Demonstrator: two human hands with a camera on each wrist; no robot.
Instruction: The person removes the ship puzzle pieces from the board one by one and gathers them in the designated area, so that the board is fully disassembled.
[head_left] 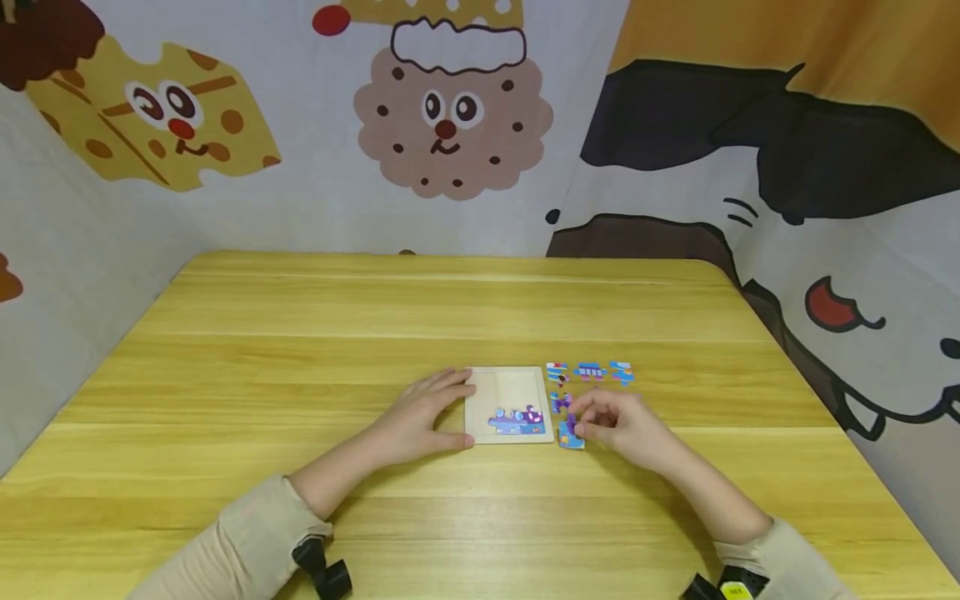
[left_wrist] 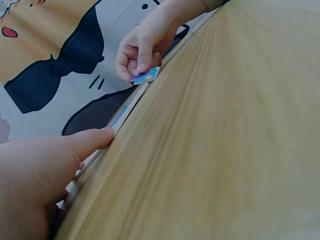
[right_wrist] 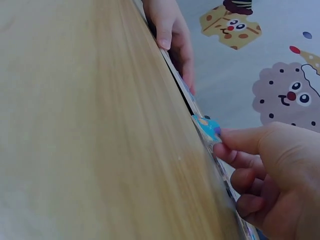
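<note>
A square wooden puzzle tray [head_left: 480, 379] lies on the table with a few joined purple and blue puzzle pieces [head_left: 517, 422] in its lower right part. My left hand [head_left: 416, 421] rests along the tray's left side, thumb at the near corner and fingers at the far corner. Just right of the tray, my right hand [head_left: 618, 425] pinches a blue and purple puzzle piece [head_left: 572, 438] between thumb and fingers. In the right wrist view, this piece [right_wrist: 206, 126] is tilted, one edge raised toward the fingertips.
Loose puzzle pieces lie right of the tray: a striped piece [head_left: 557, 372], a piece with windows [head_left: 590, 371], a blue piece [head_left: 622, 372] and a purple piece [head_left: 559, 402] close to my right fingers. The wooden table [head_left: 337, 317] reaches back to a cartoon-printed cloth [head_left: 300, 208].
</note>
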